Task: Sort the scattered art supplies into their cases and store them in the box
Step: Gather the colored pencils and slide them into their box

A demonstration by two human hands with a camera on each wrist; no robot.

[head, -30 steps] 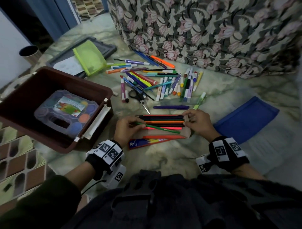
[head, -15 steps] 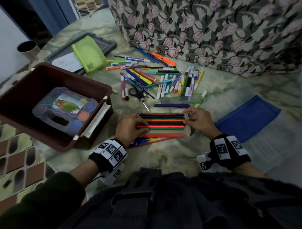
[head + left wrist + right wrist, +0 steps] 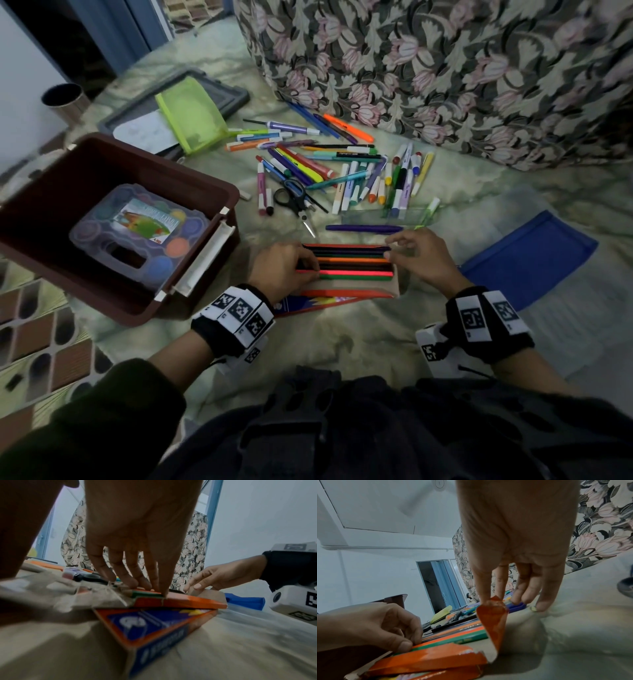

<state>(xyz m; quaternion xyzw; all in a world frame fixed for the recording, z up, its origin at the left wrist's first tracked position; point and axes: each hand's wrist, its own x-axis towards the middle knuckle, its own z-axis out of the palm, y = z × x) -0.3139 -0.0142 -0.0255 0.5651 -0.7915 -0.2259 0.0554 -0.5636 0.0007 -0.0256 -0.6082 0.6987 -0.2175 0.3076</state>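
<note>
An open orange pencil box [image 3: 352, 294] lies on the bedding in front of me, with a row of coloured pencils [image 3: 352, 262] inside. My left hand [image 3: 310, 265] is at the box's left end. Its curled fingers and thumb pinch the ends of the nearest pencils, the pink and green ones [image 3: 453, 638]. My right hand [image 3: 394, 246] hovers at the right end with straight, spread fingers, and one fingertip touches the orange end flap [image 3: 493, 615]. The brown storage box [image 3: 219, 205] stands open at the left with a clear paint case [image 3: 137, 233] in it.
Scattered pens and markers [image 3: 342, 171], black scissors [image 3: 294, 198] and a purple pen [image 3: 363, 228] lie beyond the pencil box. A clear case [image 3: 383, 216], a blue pouch [image 3: 527, 260] and a green pouch [image 3: 191, 113] lie around. Floral fabric [image 3: 445, 68] rises behind.
My left hand has laid the green pencil, held slanted over the box a second ago, flat into the row. My right hand has lifted off the box's right end and spread its fingers.
</note>
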